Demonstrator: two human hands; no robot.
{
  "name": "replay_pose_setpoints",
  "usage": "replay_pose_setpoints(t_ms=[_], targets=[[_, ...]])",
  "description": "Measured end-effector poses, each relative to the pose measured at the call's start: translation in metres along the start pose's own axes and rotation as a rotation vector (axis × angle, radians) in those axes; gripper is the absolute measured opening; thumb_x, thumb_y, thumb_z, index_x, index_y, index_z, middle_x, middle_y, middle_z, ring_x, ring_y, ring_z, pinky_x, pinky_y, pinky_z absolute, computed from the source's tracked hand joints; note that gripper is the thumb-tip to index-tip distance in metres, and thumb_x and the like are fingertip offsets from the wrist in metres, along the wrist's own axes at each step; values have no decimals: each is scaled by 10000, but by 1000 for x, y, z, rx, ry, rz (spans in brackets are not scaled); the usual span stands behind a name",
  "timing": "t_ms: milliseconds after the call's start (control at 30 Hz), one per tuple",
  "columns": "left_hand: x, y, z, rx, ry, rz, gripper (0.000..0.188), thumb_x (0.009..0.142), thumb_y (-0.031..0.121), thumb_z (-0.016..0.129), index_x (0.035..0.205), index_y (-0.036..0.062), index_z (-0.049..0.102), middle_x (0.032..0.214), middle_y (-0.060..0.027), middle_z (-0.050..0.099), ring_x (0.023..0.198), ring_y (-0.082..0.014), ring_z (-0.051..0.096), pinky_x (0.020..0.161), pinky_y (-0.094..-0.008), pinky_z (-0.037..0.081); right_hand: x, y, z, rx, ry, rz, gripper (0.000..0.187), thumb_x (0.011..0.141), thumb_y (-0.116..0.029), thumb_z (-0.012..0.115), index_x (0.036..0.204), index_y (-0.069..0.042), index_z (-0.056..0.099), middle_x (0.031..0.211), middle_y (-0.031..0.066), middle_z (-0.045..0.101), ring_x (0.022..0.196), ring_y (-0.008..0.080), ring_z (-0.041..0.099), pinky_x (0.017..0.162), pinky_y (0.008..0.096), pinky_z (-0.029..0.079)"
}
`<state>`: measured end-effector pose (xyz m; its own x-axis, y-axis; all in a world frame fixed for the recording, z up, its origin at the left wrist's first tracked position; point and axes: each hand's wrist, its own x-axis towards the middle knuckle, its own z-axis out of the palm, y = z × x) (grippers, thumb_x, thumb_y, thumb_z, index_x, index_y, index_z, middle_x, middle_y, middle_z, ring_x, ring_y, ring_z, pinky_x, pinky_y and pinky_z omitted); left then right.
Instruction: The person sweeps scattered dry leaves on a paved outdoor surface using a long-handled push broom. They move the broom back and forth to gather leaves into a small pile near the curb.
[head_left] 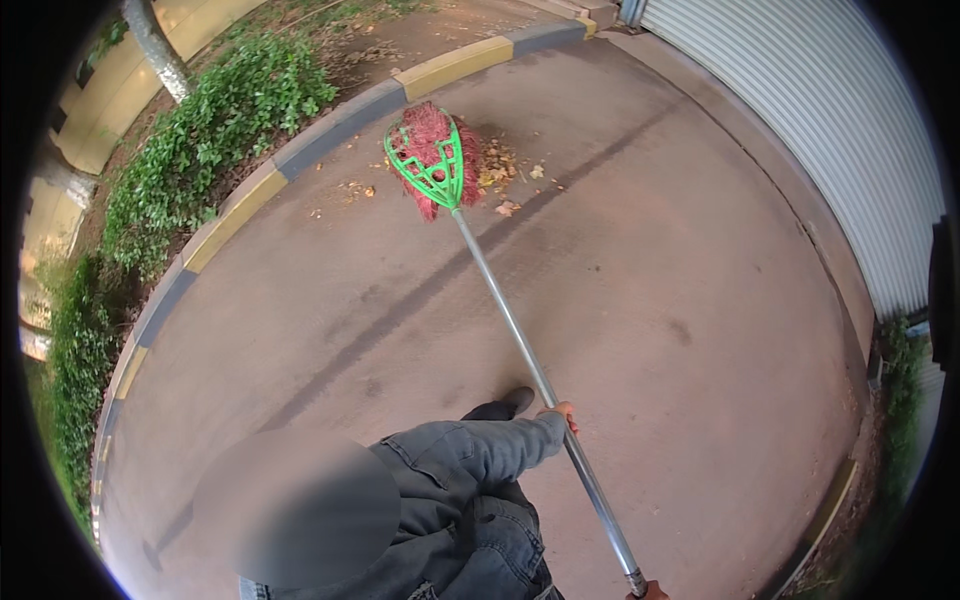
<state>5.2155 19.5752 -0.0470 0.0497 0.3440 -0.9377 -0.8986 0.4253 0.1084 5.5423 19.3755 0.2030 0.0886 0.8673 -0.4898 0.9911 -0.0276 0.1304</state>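
Note:
A long-handled broom (504, 308) reaches away from me, its metal pole slanting up and leftward across the pavement. At its far end a green plastic frame (456, 190) holds a bushy head of red bristles (428, 135), over dry leaves near the kerb. Whether the bristles press on the ground, I cannot tell. My left hand (566, 415) is closed round the middle part of the pole, its grey sleeve (500, 448) stretched forward. Down at the bottom edge my right hand (650, 592) is wrapped round the pole's near end, only partly in view.
Fallen leaves (500, 165) lie beside the broom head. A yellow and grey kerb (345, 125) curves along the left and far side, with green bushes (210, 140) and a tree trunk (155, 45) behind it. Corrugated metal shuttering (800, 110) lines the right. My shoe (518, 400) stands near the pole.

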Motion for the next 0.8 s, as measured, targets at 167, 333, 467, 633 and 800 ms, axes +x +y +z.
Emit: replay_pose_setpoints(t_ms=[167, 333, 467, 633, 800], targets=[[5, 47, -72, -91, 83, 84, 174, 697, 138, 523, 607, 43, 409, 512, -81, 408, 375, -207, 442, 389, -388, 465, 10, -42, 8, 16, 74, -172, 187, 614, -244, 606, 729, -132, 510, 591, 88, 559, 533, 284, 556, 478, 401, 453], [34, 132, -150, -163, 58, 83, 183, 705, 164, 468, 577, 58, 392, 492, -76, 392, 377, -225, 436, 397, -425, 444, 49, -136, -31, 14, 90, -348, 168, 623, -221, 599, 709, -114, 501, 588, 89, 551, 538, 286, 549, 472, 405, 443], [47, 229, -230, -362, 102, 129, 180, 713, 159, 469, 574, 80, 386, 481, -61, 372, 382, -216, 408, 399, -427, 436, 99, -249, -21, -100, 141, -439, 157, 567, -197, 577, 607, -75, 486, 535, 109, 533, 515, 306, 535, 492, 406, 429], [70, 385, -372, -334, 267, 237, 207, 705, 157, 459, 542, 70, 366, 443, -96, 380, 380, -275, 406, 408, -435, 418, 141, -448, -17, -96, 65, -598, 154, 579, -210, 576, 624, -79, 507, 545, 100, 544, 527, 297, 545, 502, 398, 434], [86, 534, -615, -454, 285, 372, 258, 720, 229, 410, 508, 92, 359, 414, -92, 362, 355, -303, 387, 382, -447, 392, 127, -676, -34, -57, 15, -914, 199, 561, -173, 626, 638, -93, 460, 567, 92, 510, 500, 281, 533, 451, 398, 421]])
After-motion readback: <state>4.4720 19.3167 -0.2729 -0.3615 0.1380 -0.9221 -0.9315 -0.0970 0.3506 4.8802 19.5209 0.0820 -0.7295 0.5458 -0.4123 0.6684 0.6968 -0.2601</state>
